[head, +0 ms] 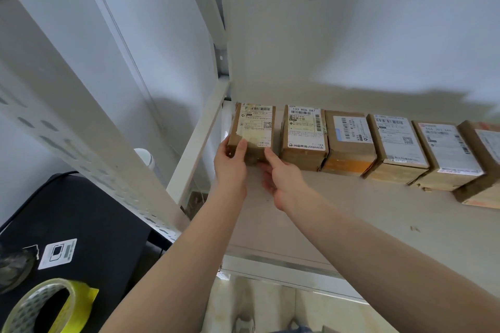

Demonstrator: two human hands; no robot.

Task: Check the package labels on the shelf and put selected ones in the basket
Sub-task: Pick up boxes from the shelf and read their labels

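Leftmost brown cardboard package (253, 134) with worn white label, upright at row's end on pale shelf board (351, 211). Left hand (230, 167) gripping its lower left corner; right hand (281, 181) pinching its lower right edge, fingers beneath. Both equally near.

Two bare forearms enter from the lower edge of the view. No sleeve covers either forearm as far as the frame shows them. The left hand (230, 167) and the right hand (281, 181) are ungloved. No ring, watch or wristband shows on either wrist or on the visible fingers. Fingernails are short and unpainted where visible. The upper arms and the rest of the body lie outside the frame.
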